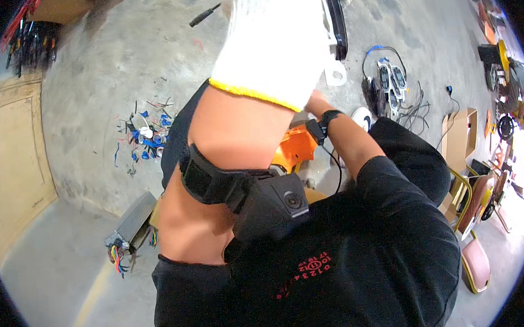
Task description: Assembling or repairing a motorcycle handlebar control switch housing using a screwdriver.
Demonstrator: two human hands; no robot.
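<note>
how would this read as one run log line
left hand: white knit yellow-cuffed glove, grip unclear | right hand: mostly hidden, grip unclear | near it: glossy curved orange part

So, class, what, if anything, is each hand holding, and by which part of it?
It cannot be told: the white-gloved left hand reaches the top edge, its fingers unseen, and the right hand is mostly hidden behind it.

Holds the left arm (241, 128) forward, with the white-gloved left hand (274, 35) near the top of the view, fingers indistinguishable; angles the right forearm (358, 144) inward, with the right hand (315, 103) mostly hidden behind the left.
</note>
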